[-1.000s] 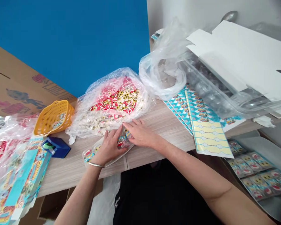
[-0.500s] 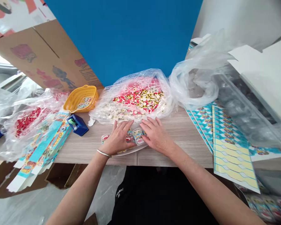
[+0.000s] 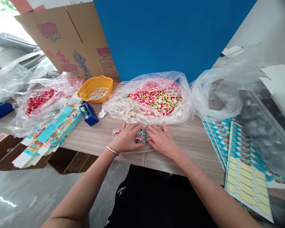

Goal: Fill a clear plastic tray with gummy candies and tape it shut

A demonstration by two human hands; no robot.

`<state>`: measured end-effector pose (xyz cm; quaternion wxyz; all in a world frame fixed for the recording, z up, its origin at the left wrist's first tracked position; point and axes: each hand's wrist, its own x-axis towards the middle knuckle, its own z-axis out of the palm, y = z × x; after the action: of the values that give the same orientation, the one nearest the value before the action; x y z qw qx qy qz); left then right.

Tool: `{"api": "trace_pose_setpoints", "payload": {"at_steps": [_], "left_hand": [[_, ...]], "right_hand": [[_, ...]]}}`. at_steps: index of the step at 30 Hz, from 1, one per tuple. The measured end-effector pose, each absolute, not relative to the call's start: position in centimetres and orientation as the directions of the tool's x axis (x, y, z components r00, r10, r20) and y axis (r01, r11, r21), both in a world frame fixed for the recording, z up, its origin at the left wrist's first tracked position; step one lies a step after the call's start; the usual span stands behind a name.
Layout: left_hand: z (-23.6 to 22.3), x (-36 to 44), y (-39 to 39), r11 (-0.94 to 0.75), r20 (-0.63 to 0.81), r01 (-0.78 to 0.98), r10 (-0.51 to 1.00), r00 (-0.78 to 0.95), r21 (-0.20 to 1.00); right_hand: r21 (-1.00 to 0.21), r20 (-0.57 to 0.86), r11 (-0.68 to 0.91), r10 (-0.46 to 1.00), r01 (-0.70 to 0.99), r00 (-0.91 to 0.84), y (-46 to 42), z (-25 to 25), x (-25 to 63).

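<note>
My left hand (image 3: 127,138) and my right hand (image 3: 159,141) rest close together on a clear plastic tray (image 3: 130,149) near the table's front edge. Between the fingers shows a colourful printed candy pack (image 3: 140,137), partly covered by both hands. Another printed pack (image 3: 116,134) sits at the tray's left end, beyond my left hand. Just above my hands lies an open clear bag of red, white and yellow gummy sweets (image 3: 152,98). A bangle circles my left wrist.
On the wood-grain table (image 3: 185,139) stand a yellow plastic basket (image 3: 95,89) and a blue tape dispenser (image 3: 88,114). Flat printed cartons (image 3: 53,136) and a bag of red sweets (image 3: 40,101) lie left. Printed sheets (image 3: 245,164) and a clear plastic bag (image 3: 216,95) lie right.
My hands have drawn closer together over the tray and now cover more of the packs. The whole scene has shifted in view as my head turned, showing more of the floor and carton.
</note>
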<state>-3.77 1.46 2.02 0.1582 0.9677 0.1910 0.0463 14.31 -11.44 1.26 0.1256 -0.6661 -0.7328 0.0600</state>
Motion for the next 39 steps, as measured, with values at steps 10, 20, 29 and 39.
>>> {"api": "trace_pose_setpoints", "payload": {"at_steps": [10, 20, 29, 39], "left_hand": [[1.6, -4.0, 1.7, -0.899, 0.026, 0.325, 0.348, 0.937, 0.293], [1.3, -3.6, 0.4, -0.881, 0.036, 0.406, 0.426, 0.904, 0.243], [1.6, -3.7, 0.4, -0.895, 0.031, 0.352, 0.375, 0.927, 0.275], [1.9, -3.7, 0.2, -0.873, 0.031, 0.416, 0.437, 0.899, 0.256]], "right_hand": [[-0.155, 0.112, 0.063, 0.993, 0.986, -0.046, -10.5, 1.6, 14.8], [-0.149, 0.183, 0.076, 0.982, 0.986, -0.048, -10.6, 0.2, 15.0], [-0.156, 0.211, 0.058, 0.977, 0.986, -0.024, -11.1, -0.2, 14.8], [-0.18, 0.229, 0.057, 0.973, 0.982, -0.015, -11.2, 0.2, 14.8]]}}
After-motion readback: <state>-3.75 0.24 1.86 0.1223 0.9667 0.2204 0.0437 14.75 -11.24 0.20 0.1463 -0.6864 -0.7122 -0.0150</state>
